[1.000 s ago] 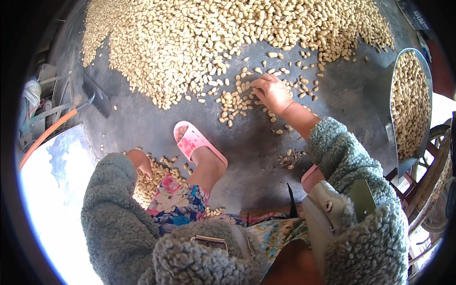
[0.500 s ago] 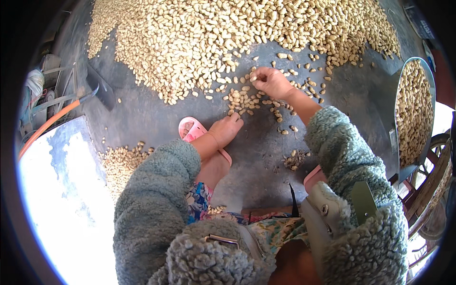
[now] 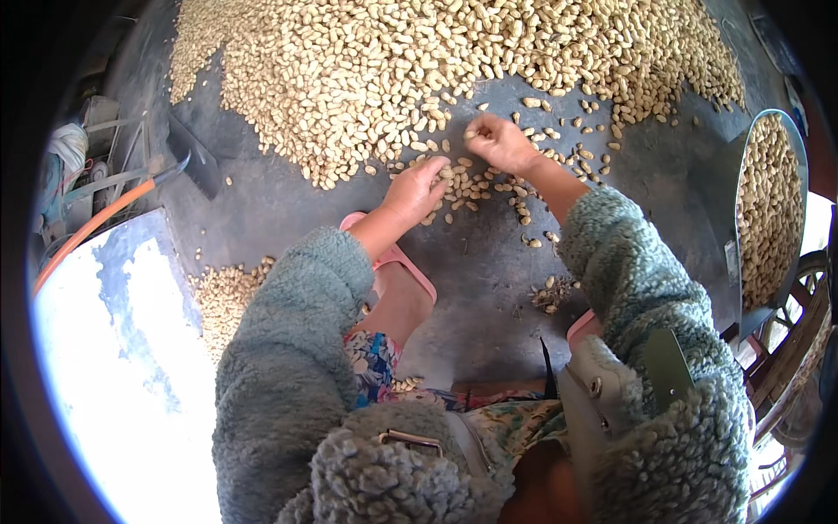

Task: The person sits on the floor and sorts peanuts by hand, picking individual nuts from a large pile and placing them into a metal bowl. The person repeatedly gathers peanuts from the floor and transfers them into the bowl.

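Note:
A broad heap of unshelled peanuts point(image 3: 349, 96) spreads over the dark grey floor across the top of the view. Below its edge, a loose patch of peanuts point(image 3: 471, 190) lies between and just under my two hands. My right hand point(image 3: 506, 147) is pinched, with a peanut point(image 3: 471, 134) at the tips of thumb and forefinger. To its left, my left hand point(image 3: 414, 192) is closed at the patch's edge, and a peanut point(image 3: 446, 173) shows at its fingertips. Strays lie around my right wrist.
A container full of peanuts point(image 3: 768, 210) stands at the right, by a wooden-spoked wheel point(image 3: 790, 336). A shovel point(image 3: 194, 157) with an orange handle lies left. A smaller peanut heap point(image 3: 229, 301) and a clump of debris point(image 3: 553, 294) lie nearer me, around my pink slippers point(image 3: 410, 269).
My left hand has moved up and slightly right, from beside the slipper to the loose peanuts. My right hand stays pinched in nearly the same place. The whole view has shifted slightly.

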`<action>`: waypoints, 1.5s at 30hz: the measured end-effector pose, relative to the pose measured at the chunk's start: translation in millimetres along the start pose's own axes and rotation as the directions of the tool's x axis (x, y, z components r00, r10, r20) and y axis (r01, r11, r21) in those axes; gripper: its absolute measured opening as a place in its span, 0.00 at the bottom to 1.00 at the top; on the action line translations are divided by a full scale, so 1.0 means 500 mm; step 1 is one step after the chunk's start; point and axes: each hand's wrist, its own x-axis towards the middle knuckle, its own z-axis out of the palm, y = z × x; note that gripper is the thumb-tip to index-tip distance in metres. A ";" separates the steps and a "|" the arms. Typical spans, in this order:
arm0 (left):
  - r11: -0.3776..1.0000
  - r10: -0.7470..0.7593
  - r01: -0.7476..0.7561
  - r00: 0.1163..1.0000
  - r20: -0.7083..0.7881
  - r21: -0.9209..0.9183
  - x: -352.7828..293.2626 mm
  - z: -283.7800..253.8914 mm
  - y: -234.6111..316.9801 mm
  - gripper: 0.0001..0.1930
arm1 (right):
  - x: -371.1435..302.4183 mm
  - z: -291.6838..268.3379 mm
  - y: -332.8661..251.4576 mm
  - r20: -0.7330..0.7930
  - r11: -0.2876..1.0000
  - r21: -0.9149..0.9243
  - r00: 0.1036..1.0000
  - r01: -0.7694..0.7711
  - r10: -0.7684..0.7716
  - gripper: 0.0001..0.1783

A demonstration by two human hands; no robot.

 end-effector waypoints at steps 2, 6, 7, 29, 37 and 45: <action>0.987 -0.133 0.139 0.988 0.073 -0.085 -0.011 0.015 -0.028 0.09 | -0.016 -0.020 -0.013 0.111 0.887 0.429 0.984 -0.172 0.137 0.16; 0.412 -0.522 0.709 0.699 0.490 -0.572 -0.005 0.007 -0.017 0.10 | -0.035 0.004 -0.004 0.057 0.927 -0.322 0.982 0.191 -0.183 0.15; 0.168 -0.486 0.732 0.645 0.590 -0.661 -0.009 -0.014 -0.021 0.10 | -0.039 0.009 -0.014 0.081 0.808 -0.540 0.970 0.236 -0.229 0.15; 0.446 -0.571 0.735 0.673 0.470 -0.510 0.073 -0.107 -0.087 0.06 | 0.028 0.055 -0.068 0.108 0.744 -0.644 0.984 0.180 -0.144 0.17; 0.899 -0.437 0.434 0.889 0.136 0.048 0.041 -0.082 -0.093 0.09 | 0.042 0.034 -0.042 -0.052 0.998 -0.050 0.998 0.025 -0.028 0.14; 0.753 -0.578 0.648 0.733 0.358 -0.111 0.048 -0.079 -0.081 0.10 | 0.061 0.125 -0.095 0.107 0.704 -0.674 0.973 0.222 -0.205 0.10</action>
